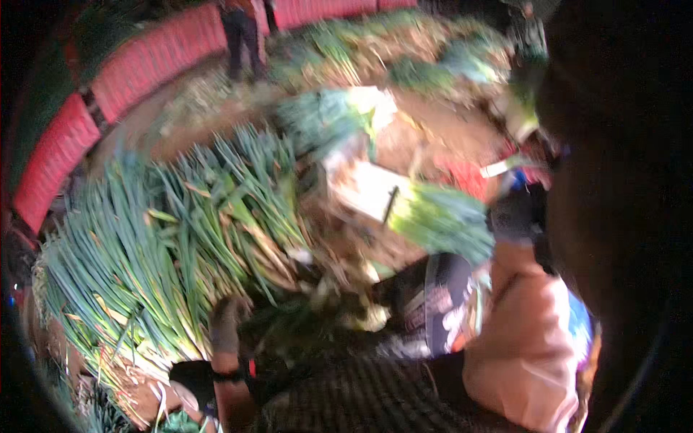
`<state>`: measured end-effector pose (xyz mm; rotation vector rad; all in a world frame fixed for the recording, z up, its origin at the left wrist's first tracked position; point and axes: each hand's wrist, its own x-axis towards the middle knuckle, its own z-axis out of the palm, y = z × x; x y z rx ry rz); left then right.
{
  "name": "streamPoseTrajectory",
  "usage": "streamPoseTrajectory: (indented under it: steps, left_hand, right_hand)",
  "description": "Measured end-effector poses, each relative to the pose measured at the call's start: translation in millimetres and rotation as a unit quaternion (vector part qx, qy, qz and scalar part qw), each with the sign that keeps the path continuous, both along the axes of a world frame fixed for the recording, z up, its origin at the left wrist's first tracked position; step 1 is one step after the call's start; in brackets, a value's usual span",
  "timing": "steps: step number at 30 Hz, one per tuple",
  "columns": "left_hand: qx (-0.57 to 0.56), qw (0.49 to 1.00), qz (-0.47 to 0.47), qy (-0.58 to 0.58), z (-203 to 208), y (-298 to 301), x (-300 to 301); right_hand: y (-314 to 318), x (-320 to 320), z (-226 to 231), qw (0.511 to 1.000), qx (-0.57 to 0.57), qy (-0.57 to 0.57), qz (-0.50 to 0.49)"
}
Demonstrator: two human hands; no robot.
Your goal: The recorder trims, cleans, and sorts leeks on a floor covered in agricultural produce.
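My left hand (229, 317), with a dark band at the wrist, is low at the left of centre, by the base of a wide heap of long green onions (144, 252). Motion smears its fingers, and I cannot see what it touches. On the right, my right hand (516, 214), which looks dark and gloved, is at the end of a peach-coloured arm. Close to it is a pale onion stalk (502, 167); whether it is held I cannot tell. Between the hands lies a bundle of green onions (368, 191), white ends to the left, with a dark tie around it.
More bundled onions (325, 119) lie beyond, on brown soil. Farther back stretches a loose onion pile (411, 50). A red barrier (159, 58) curves along the far left. One person (242, 36) stands before it, another (528, 36) at far right. My dark-clothed knee (433, 296) juts up.
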<state>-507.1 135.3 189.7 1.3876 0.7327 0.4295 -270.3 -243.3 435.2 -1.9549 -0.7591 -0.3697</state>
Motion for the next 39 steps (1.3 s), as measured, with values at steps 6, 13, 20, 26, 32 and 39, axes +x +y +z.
streamPoseTrajectory:
  steps: [6,13,20,26,32,39]
  left_hand:
    - [-0.005,0.991,0.027,0.129,23.4,32.3,-1.9]
    - [0.009,0.997,-0.043,0.060,4.4,25.3,14.4]
    - [0.025,1.000,-0.007,-0.006,1.8,39.2,20.9]
    - [-0.026,0.993,0.069,-0.093,-8.8,40.1,-38.9]
    - [0.086,0.986,0.102,-0.096,88.8,18.8,-66.2]
    - [0.154,0.979,0.107,-0.084,105.1,60.2,-85.3]
  right_hand:
    - [-6.0,-15.1,29.0,0.999,0.045,-0.003,0.002]
    - [1.0,-19.3,3.3,0.995,0.089,0.005,-0.038]
    - [5.7,-25.7,40.1,0.962,0.250,-0.113,0.008]
    - [76.9,-32.8,78.1,0.903,0.330,-0.125,0.246]
    - [189.1,-12.3,-27.8,0.950,-0.027,0.066,0.304]
    - [267.5,34.8,-246.9,0.835,-0.458,-0.023,0.303]
